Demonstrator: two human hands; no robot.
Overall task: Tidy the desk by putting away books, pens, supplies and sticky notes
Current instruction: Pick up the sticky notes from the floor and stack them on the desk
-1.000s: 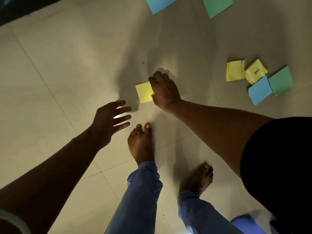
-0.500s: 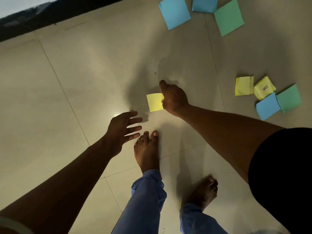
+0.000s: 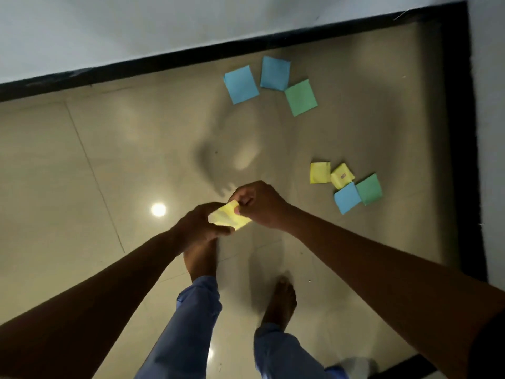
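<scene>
So the yellow sticky note (image 3: 229, 216) is up off the floor (image 3: 82, 173), held between both hands just above the person's bare foot (image 3: 200, 259). The right hand (image 3: 258, 206) pinches its top corner with thumb and fingertips, and the left hand (image 3: 198, 228) has its fingers curled around the lower edge, so both are gripping the same note. Off to the right on the tiles there's a little cluster lying together: two yellow notes (image 3: 319, 172), a blue one (image 3: 347, 197) and a green one (image 3: 369, 189). Further back near the dark skirting (image 3: 191, 54) sit two blue notes (image 3: 241, 84) and another green note (image 3: 301, 97). Blue trouser legs (image 3: 191, 324) show at the bottom.
</scene>
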